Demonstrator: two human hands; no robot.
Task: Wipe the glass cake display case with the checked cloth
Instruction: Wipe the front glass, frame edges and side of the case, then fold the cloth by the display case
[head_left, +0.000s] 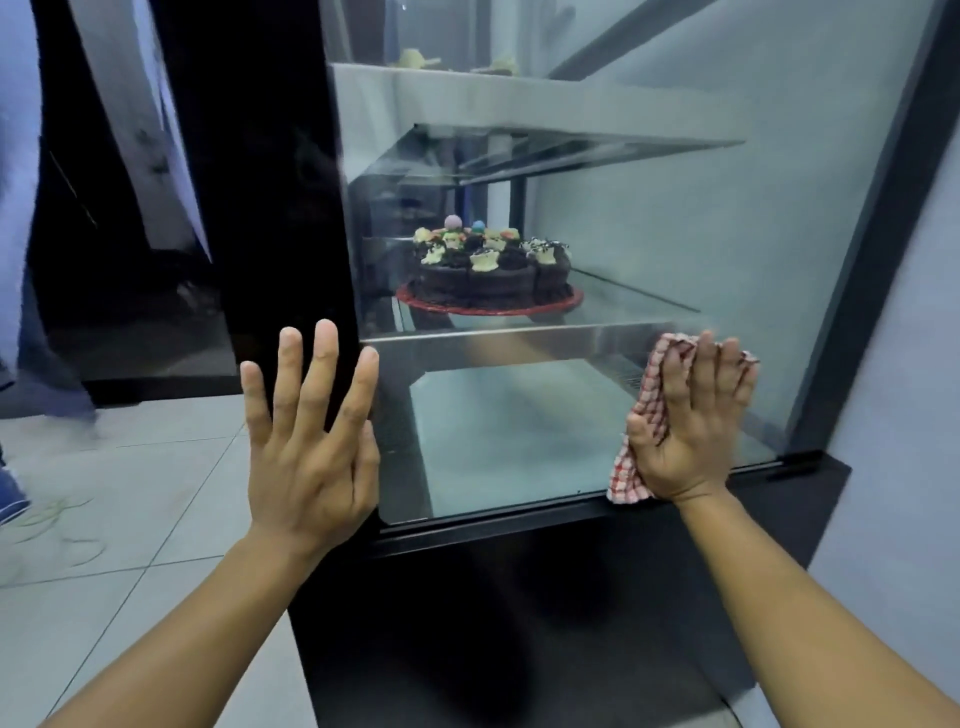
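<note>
"Although the left hand (311, 441) had nothing in it, was it doing anything?"

"It was spread flat, fingers wide apart and pointing up, at the dark left corner post of the glass cake display case (675, 218). It looked to be bracing there, though whether the palm actually touched could not be told."

"And behind the pane?"

"A chocolate cake (488, 270) sat on its red board on the middle shelf (571, 340), untouched by any of this."

"Where was the checked cloth (647, 410)?"

"Low on the right of the front glass, bunched under the right hand (691, 421). That hand lay nearly flat, fingers together and only slightly curled over the top of the cloth, pinning it to the pane rather than gripping it. Red-and-white folds showed at the thumb side and below the heel, just above the black bottom frame (519, 525)."

"How far along did the job look?"

"Hard to judge. The glass still looked hazy in wide patches, above all on the upper part, so most of the pane seemed left to do."
</note>
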